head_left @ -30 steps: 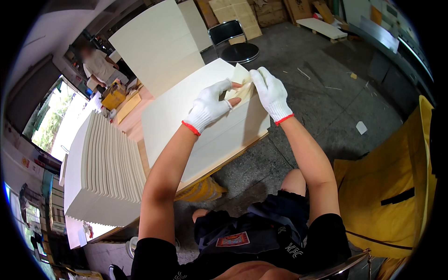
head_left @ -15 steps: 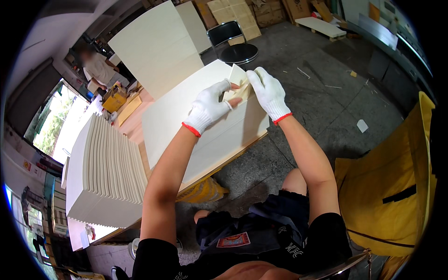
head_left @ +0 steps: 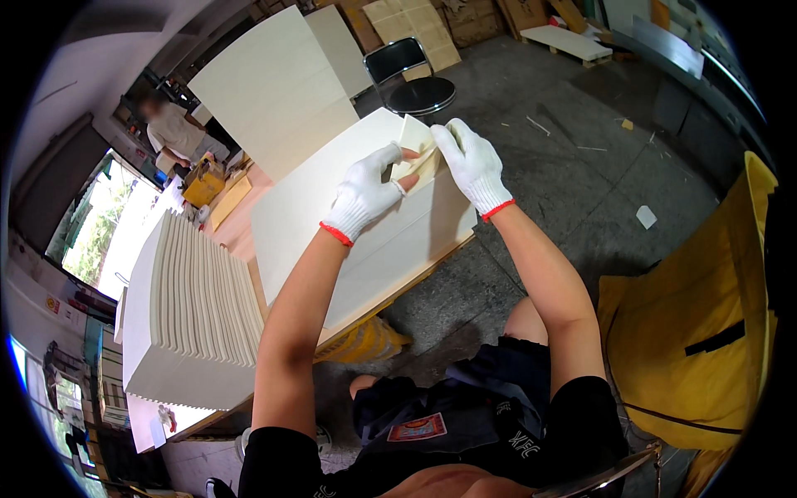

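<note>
- Left hand (head_left: 365,195): bare thumb and fingertip spread apart at a curled pale sheet (head_left: 413,134), probably uncovered for feel!
- Right hand (head_left: 471,163) curls at the sheet's right side; whether it's pinching, can't tell.
- Beneath, white panels (head_left: 300,201), seemingly supporting it.
- Left, a neat stack (head_left: 207,290), apparently leaving elbow room.

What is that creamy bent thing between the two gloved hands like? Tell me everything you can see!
The creamy bent thing looks thin and bendy, perhaps paper or card, but I can't tell for sure. Its surface is curved and creased, and a paler flap sticks up at its far left. It is at the right-hand end of the big white pile. The left hand is at its left side, bare fingertips against it; the right hand hides its right side.
</note>
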Demonstrator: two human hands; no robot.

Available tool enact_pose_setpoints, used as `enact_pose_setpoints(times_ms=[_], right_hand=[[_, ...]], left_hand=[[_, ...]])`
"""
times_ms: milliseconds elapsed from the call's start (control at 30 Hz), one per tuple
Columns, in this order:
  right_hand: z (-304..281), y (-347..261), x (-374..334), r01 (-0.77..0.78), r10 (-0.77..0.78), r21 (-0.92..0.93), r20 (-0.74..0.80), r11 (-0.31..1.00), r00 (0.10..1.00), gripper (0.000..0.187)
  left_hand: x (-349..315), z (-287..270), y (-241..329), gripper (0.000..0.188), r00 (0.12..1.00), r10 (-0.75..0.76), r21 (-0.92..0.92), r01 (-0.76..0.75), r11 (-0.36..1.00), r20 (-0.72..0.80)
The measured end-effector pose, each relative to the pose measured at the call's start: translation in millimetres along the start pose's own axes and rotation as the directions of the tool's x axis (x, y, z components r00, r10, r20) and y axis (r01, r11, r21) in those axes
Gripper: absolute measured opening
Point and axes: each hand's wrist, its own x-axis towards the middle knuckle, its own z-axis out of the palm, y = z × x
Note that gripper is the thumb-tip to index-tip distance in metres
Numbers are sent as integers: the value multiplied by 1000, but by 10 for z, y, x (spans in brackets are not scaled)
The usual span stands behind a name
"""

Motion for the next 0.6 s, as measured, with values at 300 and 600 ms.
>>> enact_pose_setpoints(times_ms=[300, 600], right_hand=[[5, 1, -5, -1, 1, -10, 1, 1000, 1000, 51], [23, 25, -9, 11, -11, -16, -13, 1000, 1000, 50]], left_hand=[[35, 20, -134, 30, 971, 220, 57, -215, 975, -97], [14, 36, -68, 34, 988, 135, 108, -126, 986, -81]])
